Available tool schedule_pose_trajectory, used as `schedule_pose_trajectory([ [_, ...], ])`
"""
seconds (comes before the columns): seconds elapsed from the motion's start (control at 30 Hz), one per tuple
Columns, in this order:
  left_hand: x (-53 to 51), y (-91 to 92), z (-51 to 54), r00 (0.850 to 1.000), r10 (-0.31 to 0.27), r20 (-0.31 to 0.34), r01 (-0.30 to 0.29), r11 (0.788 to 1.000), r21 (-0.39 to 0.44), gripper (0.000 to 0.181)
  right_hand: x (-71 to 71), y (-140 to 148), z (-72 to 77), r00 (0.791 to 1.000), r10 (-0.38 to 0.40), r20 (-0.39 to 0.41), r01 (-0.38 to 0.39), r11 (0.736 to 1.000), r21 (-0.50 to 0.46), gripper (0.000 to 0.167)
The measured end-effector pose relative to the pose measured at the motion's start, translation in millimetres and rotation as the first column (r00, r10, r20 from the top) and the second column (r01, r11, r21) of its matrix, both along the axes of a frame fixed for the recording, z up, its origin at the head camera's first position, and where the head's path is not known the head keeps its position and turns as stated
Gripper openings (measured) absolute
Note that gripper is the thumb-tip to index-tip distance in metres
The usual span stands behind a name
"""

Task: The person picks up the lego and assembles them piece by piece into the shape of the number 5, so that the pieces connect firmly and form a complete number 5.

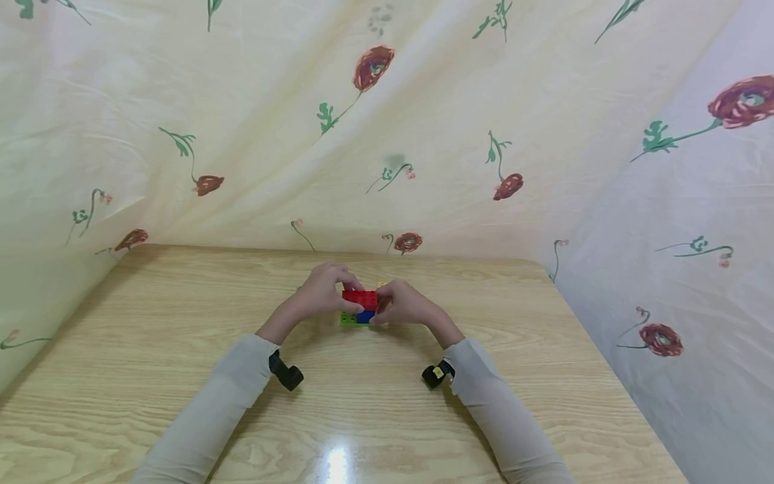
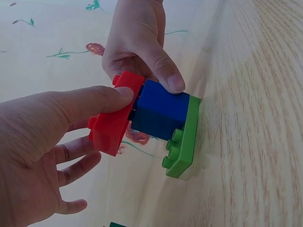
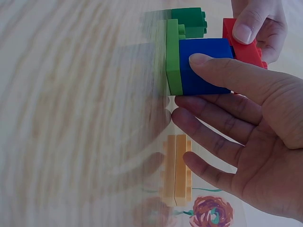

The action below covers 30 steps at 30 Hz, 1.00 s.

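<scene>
My left hand (image 1: 323, 293) pinches a red brick (image 2: 113, 118) between thumb and fingers. That brick sits slightly tilted on top of a blue brick (image 2: 161, 109), with part of the blue studs showing between them. The blue brick stands on a light green plate (image 2: 185, 142), whose bare studs show at one end. My right hand (image 1: 406, 302) grips the blue brick, its thumb on the near face in the right wrist view and its fingers behind.
A dark green brick (image 3: 188, 21) stands behind the light green plate. Orange-yellow pieces (image 3: 180, 170) lie on the wooden table (image 1: 338, 390) beyond my right hand. A flowered cloth (image 1: 272, 134) hangs along the table's back edge and sides.
</scene>
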<state>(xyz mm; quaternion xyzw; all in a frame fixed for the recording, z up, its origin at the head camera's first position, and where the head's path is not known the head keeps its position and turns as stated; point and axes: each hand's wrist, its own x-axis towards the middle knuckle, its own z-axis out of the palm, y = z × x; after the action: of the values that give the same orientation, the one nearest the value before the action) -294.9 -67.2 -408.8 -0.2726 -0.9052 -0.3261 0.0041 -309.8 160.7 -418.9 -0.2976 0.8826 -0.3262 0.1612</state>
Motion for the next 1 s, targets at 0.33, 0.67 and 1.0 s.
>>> schedule_pose_trajectory([
  [0.33, -0.4, -0.2, -0.1, 1.0, -0.007, -0.005, 0.007, 1.0, 0.004, 0.027, 0.0, -0.4, 0.4, 1.0, -0.004, 0.005, 0.004, 1.0, 0.001, 0.021],
  [0.67, -1.2, -0.1, -0.8, 1.0, -0.011, -0.011, 0.011, 1.0, -0.005, 0.026, -0.6, -0.3, 0.2, 1.0, -0.001, 0.01, 0.001, 1.0, -0.003, 0.02],
  [1.0, -0.8, 0.0, -0.3, 1.0, -0.014, 0.0, 0.014, 1.0, 0.015, 0.026, -0.9, 0.0, -0.2, 1.0, 0.001, 0.006, -0.001, 1.0, 0.0, 0.019],
])
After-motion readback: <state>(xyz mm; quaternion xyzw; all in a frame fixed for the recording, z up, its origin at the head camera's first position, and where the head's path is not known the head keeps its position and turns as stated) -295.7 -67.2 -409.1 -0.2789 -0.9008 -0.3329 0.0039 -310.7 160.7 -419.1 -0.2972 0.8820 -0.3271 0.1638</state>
